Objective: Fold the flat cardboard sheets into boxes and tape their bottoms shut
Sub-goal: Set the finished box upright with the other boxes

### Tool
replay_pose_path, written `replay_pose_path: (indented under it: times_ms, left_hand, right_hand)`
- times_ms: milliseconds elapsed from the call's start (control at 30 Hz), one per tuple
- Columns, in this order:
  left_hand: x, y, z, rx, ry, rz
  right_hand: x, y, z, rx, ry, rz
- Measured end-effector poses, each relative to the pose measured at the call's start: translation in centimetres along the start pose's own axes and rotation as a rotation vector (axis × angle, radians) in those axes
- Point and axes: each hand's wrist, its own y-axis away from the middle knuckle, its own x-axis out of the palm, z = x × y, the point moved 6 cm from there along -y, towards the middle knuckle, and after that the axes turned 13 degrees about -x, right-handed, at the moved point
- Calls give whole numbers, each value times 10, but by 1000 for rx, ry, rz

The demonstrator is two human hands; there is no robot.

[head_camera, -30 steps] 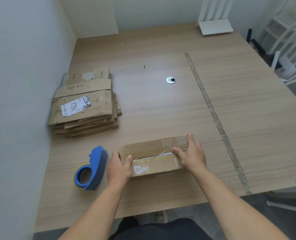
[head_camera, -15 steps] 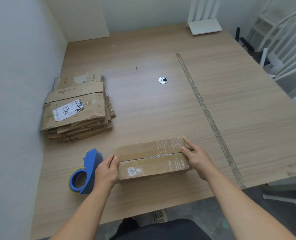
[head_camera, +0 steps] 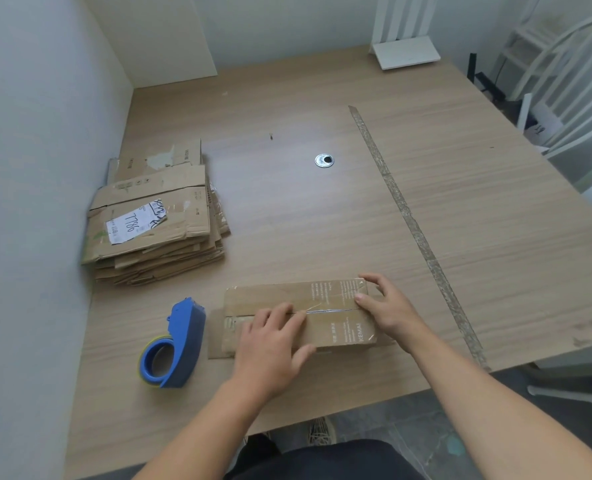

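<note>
Head view. The box (head_camera: 336,327) lies beneath the left hand (head_camera: 270,344), whose flat fingers press its top; the right hand (head_camera: 388,306), fingers spread, steadies the end. Judged light, stiff, with springy flaps: hold at both ends, pressing downward.

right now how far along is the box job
Done: one box is folded, its flaps closed along a centre seam. In hand: the left hand presses on the flaps; the right hand steadies the right end. Left: the tape dispenser lies beside it, so taping looks pending, and a stack of flat sheets waits.
</note>
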Motion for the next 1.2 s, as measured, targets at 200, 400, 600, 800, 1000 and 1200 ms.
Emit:
replay_pose_path:
  times_ms: [200,400,600,800,1000,1200]
  left_hand:
    - [2,-8,8,-27,-6,-13]
    - [-3,12,-2,-39,262,-86]
    - [-4,9,10,-108,649,115]
    - [3,3,35,-230,835,33]
    - [28,3,45,-378,871,62]
    - [37,8,55,-513,1094,114]
  right_hand:
    - [-11,4,-10,24,35,-139]
    - [-3,15,-17,-2,173,-293]
    - [38,37,-18,-24,-36,-286]
    - [63,21,4,-42,-48,-16]
    - [84,25,-1,-32,85,92]
    - [88,24,2,-74,96,109]
